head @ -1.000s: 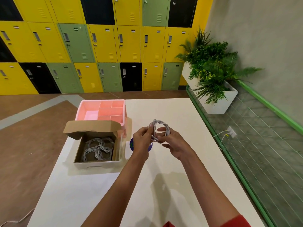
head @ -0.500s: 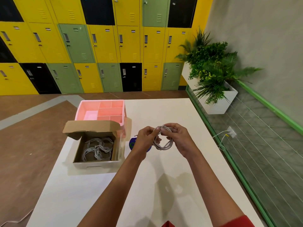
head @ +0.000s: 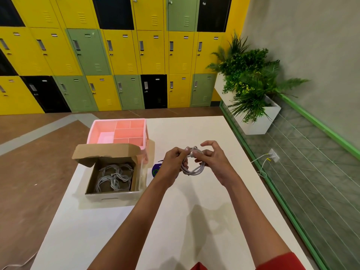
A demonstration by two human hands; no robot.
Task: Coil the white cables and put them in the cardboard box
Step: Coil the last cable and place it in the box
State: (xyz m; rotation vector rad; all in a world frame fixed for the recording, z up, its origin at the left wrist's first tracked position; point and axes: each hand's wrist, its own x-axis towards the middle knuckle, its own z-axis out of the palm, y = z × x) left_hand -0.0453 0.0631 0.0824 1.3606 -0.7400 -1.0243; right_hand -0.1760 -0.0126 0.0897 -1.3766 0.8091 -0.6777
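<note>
A coiled white cable [head: 194, 168] hangs in a small loop above the white table [head: 194, 221], held between both hands. My left hand [head: 172, 162] pinches the coil's left side at the top. My right hand [head: 216, 160] grips the right side, its thumb and forefinger raised and spread above the cable. The cardboard box [head: 115, 193] stands open at the left of the table, lid flap tilted back. Several coiled white cables [head: 115, 177] lie inside it.
A pink divided tray [head: 91, 131] stands behind the box. A dark blue and green round object [head: 155, 170] lies partly hidden under my left hand. A planter [head: 255, 125] stands right of the table's far corner. Another cable [head: 19, 265] trails on the floor.
The coil has dropped from upright to hanging as a loop below the fingers. My right thumb and forefinger have lifted and spread above the cable.
</note>
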